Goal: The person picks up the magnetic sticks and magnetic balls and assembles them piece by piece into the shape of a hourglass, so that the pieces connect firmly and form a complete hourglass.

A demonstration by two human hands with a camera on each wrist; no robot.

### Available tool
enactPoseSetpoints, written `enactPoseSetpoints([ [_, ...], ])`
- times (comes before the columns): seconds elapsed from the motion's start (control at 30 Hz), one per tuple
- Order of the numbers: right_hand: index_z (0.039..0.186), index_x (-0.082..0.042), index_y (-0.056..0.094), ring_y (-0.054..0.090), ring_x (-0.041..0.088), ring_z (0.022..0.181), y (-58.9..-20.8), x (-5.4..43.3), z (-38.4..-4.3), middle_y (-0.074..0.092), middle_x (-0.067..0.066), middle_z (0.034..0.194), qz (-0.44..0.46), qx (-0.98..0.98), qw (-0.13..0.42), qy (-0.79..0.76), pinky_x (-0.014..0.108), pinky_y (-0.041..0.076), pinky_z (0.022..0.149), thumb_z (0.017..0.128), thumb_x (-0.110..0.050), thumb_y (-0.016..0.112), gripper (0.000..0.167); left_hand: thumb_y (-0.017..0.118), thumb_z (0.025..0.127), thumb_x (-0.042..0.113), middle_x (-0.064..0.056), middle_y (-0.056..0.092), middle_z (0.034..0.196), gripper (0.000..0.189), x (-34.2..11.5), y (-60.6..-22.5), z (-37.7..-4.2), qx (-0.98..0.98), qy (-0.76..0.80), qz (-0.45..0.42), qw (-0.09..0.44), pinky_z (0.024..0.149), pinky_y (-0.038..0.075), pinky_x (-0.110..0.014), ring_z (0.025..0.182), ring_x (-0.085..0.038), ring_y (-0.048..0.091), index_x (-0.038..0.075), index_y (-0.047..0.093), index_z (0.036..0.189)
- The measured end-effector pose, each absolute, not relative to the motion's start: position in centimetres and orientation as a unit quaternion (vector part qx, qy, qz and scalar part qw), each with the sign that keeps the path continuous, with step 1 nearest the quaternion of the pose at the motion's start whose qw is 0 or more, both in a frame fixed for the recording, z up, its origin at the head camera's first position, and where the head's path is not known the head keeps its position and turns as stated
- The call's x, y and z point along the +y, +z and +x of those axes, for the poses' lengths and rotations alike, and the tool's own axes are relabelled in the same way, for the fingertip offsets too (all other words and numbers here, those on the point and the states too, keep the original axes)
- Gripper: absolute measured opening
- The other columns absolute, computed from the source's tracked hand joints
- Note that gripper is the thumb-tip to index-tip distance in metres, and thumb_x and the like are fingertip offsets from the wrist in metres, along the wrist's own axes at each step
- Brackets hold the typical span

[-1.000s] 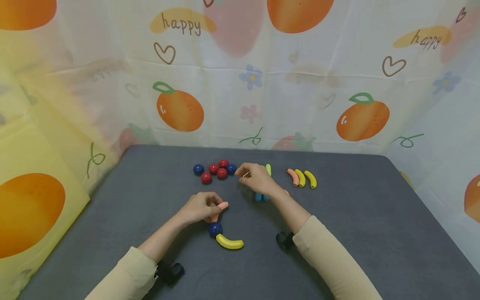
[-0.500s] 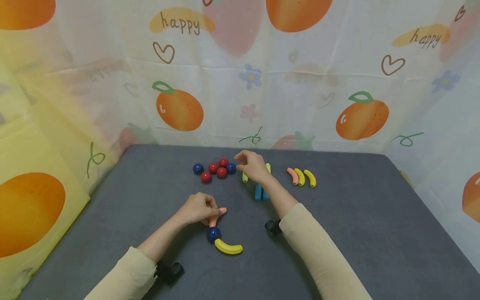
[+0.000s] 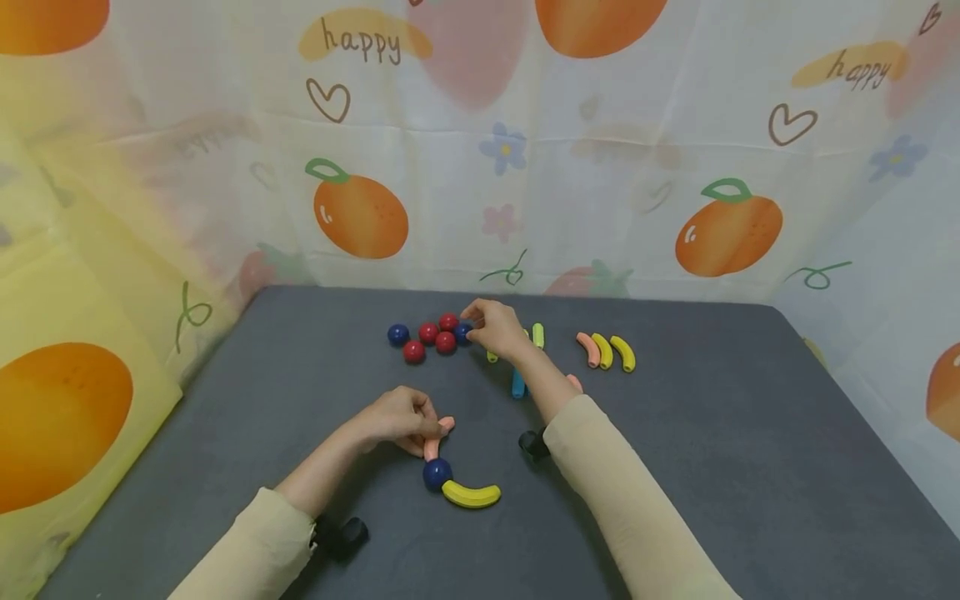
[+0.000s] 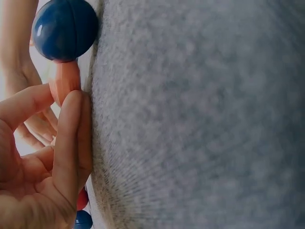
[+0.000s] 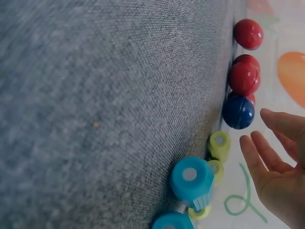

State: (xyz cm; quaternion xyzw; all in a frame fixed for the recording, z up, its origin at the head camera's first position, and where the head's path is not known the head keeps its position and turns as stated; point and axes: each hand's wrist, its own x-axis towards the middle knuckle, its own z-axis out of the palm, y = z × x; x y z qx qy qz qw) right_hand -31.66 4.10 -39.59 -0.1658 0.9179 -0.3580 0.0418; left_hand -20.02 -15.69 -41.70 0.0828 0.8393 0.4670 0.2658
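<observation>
My left hand (image 3: pixel 401 421) pinches a pink curved rod (image 3: pixel 431 448) between thumb and fingers. The rod's near end meets a dark blue ball (image 3: pixel 437 474), and a yellow curved rod (image 3: pixel 472 497) joins the ball's other side. In the left wrist view the pink rod (image 4: pixel 66 78) is gripped just below the ball. My right hand (image 3: pixel 497 327) reaches to another blue ball (image 3: pixel 462 334) at the back, its fingers partly covering that ball. The right wrist view shows the fingers spread, a small gap away from the blue ball (image 5: pixel 238 112).
Several red balls (image 3: pixel 446 342) and a blue ball (image 3: pixel 398 335) lie left of my right hand. Lime rods (image 3: pixel 538 335) and a blue rod (image 3: pixel 518 384) lie partly beneath that arm. Pink and yellow curved rods (image 3: pixel 622 353) lie to the right.
My right hand has moved back and left to the blue ball, uncovering a lime rod. My left hand stays nearly in place; the joined blue ball and yellow rod have shifted slightly nearer and right.
</observation>
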Motion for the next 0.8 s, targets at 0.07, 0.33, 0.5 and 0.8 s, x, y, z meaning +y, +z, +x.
enactPoseSetpoints([
  [0.07,0.121,-0.01,0.065,0.062,0.029,0.12,-39.7,3.9,-31.8,0.065,0.011,0.128,-0.169,0.921,0.041,-0.35,0.04,0.054,0.097,0.091,-0.006,0.068,0.03,0.073,0.086,0.021,-0.001,0.069,0.062,0.02,-15.7,-41.5,-20.0,0.835,0.468,0.081,0.276,0.061,0.06,-0.028,0.059,-0.01,0.067,0.003,0.065,0.086],
  [0.33,0.121,-0.008,0.065,0.061,0.029,0.118,-40.1,3.1,-32.2,0.065,0.014,0.127,-0.181,0.928,0.041,-0.323,0.04,0.053,0.098,0.089,-0.006,0.07,0.032,0.074,0.086,0.02,-0.002,0.07,0.064,0.021,-15.8,-41.3,-19.9,0.827,0.474,0.073,0.292,0.062,0.06,-0.027,0.061,-0.01,0.068,0.002,0.064,0.088],
  [0.5,0.121,-0.007,0.065,0.061,0.03,0.12,-40.1,2.9,-32.1,0.065,0.015,0.127,-0.186,0.929,0.042,-0.316,0.04,0.052,0.099,0.089,-0.005,0.071,0.033,0.073,0.087,0.02,-0.002,0.07,0.064,0.02,-15.8,-41.4,-20.0,0.827,0.473,0.073,0.294,0.062,0.059,-0.026,0.06,-0.009,0.068,0.002,0.065,0.089],
  [0.8,0.124,-0.007,0.065,0.058,0.031,0.124,-40.2,2.7,-32.2,0.063,0.016,0.129,-0.184,0.942,0.043,-0.276,0.039,0.05,0.103,0.091,-0.006,0.069,0.034,0.072,0.087,0.018,-0.003,0.07,0.065,0.018,-15.7,-41.4,-20.1,0.827,0.474,0.07,0.294,0.061,0.059,-0.026,0.06,-0.01,0.067,0.002,0.065,0.089],
])
